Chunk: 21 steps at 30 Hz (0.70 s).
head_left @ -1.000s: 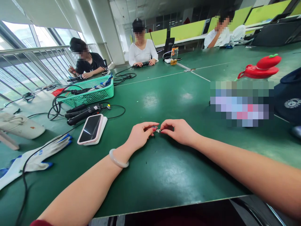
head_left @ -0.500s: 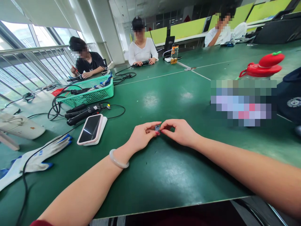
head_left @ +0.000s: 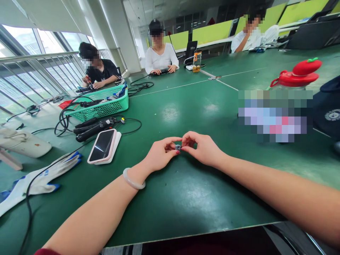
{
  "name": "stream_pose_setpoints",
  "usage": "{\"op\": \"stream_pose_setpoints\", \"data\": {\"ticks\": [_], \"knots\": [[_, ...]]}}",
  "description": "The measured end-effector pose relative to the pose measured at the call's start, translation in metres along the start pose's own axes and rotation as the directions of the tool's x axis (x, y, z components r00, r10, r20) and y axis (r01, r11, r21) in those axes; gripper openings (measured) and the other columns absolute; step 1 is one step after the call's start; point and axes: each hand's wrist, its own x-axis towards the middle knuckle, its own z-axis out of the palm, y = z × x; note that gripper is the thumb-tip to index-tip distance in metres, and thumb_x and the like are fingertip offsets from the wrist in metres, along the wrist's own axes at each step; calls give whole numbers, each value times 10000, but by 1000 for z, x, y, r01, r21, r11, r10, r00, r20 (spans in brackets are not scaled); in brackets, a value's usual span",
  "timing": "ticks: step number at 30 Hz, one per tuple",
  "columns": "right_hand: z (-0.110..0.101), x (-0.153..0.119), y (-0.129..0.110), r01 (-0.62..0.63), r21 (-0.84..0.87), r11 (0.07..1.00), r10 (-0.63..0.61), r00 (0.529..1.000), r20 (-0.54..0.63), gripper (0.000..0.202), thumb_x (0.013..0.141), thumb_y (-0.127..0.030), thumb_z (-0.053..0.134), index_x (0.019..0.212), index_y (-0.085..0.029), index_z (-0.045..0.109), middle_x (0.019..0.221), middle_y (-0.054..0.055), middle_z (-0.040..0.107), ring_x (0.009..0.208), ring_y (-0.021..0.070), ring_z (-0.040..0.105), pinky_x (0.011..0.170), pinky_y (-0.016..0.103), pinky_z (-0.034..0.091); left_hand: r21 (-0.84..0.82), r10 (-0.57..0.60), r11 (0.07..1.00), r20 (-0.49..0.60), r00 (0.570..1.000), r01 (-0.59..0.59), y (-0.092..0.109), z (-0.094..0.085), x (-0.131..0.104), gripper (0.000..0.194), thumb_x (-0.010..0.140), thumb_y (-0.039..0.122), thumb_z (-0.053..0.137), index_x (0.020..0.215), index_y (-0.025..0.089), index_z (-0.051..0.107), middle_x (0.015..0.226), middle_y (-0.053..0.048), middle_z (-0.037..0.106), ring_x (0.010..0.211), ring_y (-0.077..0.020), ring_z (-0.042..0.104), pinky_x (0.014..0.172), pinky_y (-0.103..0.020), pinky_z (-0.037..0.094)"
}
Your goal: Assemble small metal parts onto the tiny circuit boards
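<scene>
In the head view, right of the phone [head_left: 102,146], my left hand [head_left: 158,154] pinches a small part [head_left: 178,147] between thumb and fingers; my right hand [head_left: 204,147], farther right of the phone, is nearly closed, fingertips at the part, gripping or not I cannot tell; I judge this fine two-handed handling; the next move calls for a steady left pinch.

A smooth, glossy finish is shown by the phone [head_left: 102,145] and the table [head_left: 170,115] around it, while matt cloth is seen in the glove [head_left: 54,173] to the phone's left, plastic in the basket [head_left: 111,106] beyond it, and a polished surface on the bangle [head_left: 133,181] to its right.
</scene>
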Motion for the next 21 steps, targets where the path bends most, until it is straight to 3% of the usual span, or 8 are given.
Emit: {"op": "stream_pose_setpoints", "data": {"ticks": [3, 8, 13, 21], "knots": [[0, 1, 3, 11, -85, 996, -10, 1000, 13, 60, 777, -260, 615, 797, -214, 582, 737, -15, 649, 651, 126, 581, 653, 274, 478, 53, 0, 999, -7, 1000, 0, 2, -2, 1, 384, 752, 207, 606, 1135, 190, 615, 754, -4, 587, 658, -113, 539, 678, -255, 467], [2, 5, 18, 145, -341, 929, -109, 986, 125, 157, 839, -245, 576, 959, -217, 674, 941, 49, 691, 903, 204, 570, 833, 369, 455, 154, -37, 986, -122, 992, 56, -1, -6, 5, 292, 762, 220, 584, 1042, 208, 669, 665, 18, 533, 606, -105, 482, 637, -248, 426], [6, 11, 24, 141, -451, 881, -76, 984, 158, 150, 855, -245, 561, 878, -198, 702, 899, 70, 671, 874, 217, 548, 828, 374, 451, 50, -58, 997, -153, 987, 66, -10, -4, 7, 278, 754, 217, 590, 1020, 198, 669, 777, -15, 640, 692, -122, 569, 723, -266, 468], [7, 10, 21, 100, -447, 889, -31, 987, 158, 134, 857, -223, 564, 776, -192, 667, 823, 53, 648, 841, 198, 550, 795, 335, 441, -85, -95, 993, -178, 979, 80, -17, -4, 9, 259, 753, 144, 553, 1000, 155, 633, 901, -63, 678, 772, -138, 652, 798, -312, 519]]}}
